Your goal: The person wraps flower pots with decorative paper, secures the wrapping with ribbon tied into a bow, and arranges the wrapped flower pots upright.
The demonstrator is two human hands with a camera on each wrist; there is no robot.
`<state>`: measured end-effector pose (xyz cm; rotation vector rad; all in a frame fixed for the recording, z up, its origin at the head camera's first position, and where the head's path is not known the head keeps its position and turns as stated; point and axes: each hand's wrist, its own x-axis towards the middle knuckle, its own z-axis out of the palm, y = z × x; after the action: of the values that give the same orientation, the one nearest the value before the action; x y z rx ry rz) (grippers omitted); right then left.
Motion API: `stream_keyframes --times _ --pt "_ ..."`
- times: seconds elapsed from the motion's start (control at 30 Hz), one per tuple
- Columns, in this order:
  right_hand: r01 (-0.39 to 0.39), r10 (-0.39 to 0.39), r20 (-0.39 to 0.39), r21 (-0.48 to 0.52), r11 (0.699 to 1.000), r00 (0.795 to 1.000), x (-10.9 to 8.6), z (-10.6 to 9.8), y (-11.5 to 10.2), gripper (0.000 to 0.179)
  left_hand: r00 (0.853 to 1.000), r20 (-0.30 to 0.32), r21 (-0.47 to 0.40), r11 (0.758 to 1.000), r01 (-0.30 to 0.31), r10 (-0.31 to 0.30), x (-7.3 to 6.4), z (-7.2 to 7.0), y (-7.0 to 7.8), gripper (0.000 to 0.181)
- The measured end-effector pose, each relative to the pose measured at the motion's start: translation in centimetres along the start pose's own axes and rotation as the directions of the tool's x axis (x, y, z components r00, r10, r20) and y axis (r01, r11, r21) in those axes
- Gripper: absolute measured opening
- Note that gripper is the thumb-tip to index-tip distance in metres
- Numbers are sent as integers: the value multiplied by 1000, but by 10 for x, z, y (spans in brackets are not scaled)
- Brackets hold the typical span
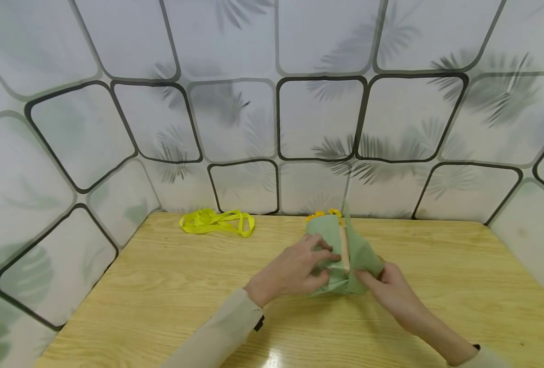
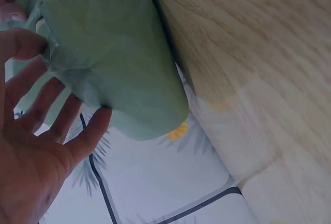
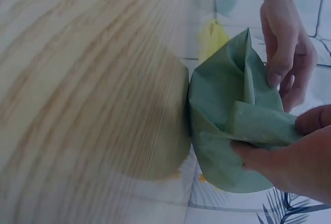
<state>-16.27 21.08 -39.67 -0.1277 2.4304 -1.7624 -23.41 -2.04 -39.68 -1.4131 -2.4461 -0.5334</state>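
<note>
Green wrapping paper (image 1: 363,258) is folded about a small bundle on the table, with orange-yellow flowers (image 1: 335,212) peeking out at its far end. A pale strip (image 1: 344,248) runs lengthwise between the paper's folds. My left hand (image 1: 295,267) lies over the left side of the wrap. In the left wrist view its spread, slightly bent fingers (image 2: 90,136) touch the paper's edge. From the right, my right hand (image 1: 398,296) pinches a folded flap between thumb and fingers, as the right wrist view shows. Most of the bundle inside is hidden.
A loose heap of bright yellow ribbon (image 1: 217,222) lies at the table's back left. The light wooden table (image 1: 161,306) reaches back to a hanging cloth (image 1: 318,117) with dark rounded squares and leaf prints, which also closes off both sides.
</note>
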Motion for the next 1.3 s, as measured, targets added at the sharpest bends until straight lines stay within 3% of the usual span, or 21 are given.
stream_keyframes --times 0.23,0.4,0.5,0.6,0.73,0.83,0.93,1.0,1.1,1.17,1.2,1.23,1.27,1.3 --pt "18 -18 -34 -9 1000 999 -3 7 -1 31 1000 22 -42 999 23 -22 2 -5 -1 24" --pt "73 -81 -95 -90 993 992 -4 13 -2 30 1000 24 -47 999 3 -2 4 -8 -5 24" --pt "122 -132 -59 -149 981 990 -5 15 -2 35 1000 21 -50 999 -15 16 5 -9 -6 26" --pt "227 -234 10 -278 933 972 -4 19 -3 46 1000 17 -86 996 -18 20 5 -9 -8 26" --pt "353 -357 81 -459 815 931 -2 26 -5 64 1000 8 -182 983 11 -10 4 -6 -11 25" --pt "378 -377 114 -526 762 919 -1 29 -4 68 998 6 -293 954 63 -64 3 -1 -15 24" --pt "400 -403 138 -601 692 905 0 31 -2 66 987 44 -446 881 159 -156 2 1 -19 21" --pt "413 -429 146 -650 637 891 0 32 0 65 965 94 -554 793 255 -244 2 0 -21 22" --pt "419 -464 147 -710 565 874 -2 34 0 66 919 165 -715 599 362 -358 3 -3 -22 25" --pt "419 -471 153 -734 535 869 -2 35 0 67 891 192 -791 473 389 -411 5 -3 -23 29" --pt "420 -475 157 -745 518 866 -3 35 0 68 880 198 -813 429 393 -432 6 -3 -24 32" --pt "421 -478 163 -756 501 863 -3 36 -1 69 869 206 -826 395 401 -450 8 -3 -24 35" --pt "424 -481 172 -766 484 860 -3 36 0 71 857 210 -826 383 412 -470 10 -3 -23 39" --pt "425 -475 180 -769 477 861 -3 37 0 73 848 209 -815 392 426 -487 12 -3 -23 42"
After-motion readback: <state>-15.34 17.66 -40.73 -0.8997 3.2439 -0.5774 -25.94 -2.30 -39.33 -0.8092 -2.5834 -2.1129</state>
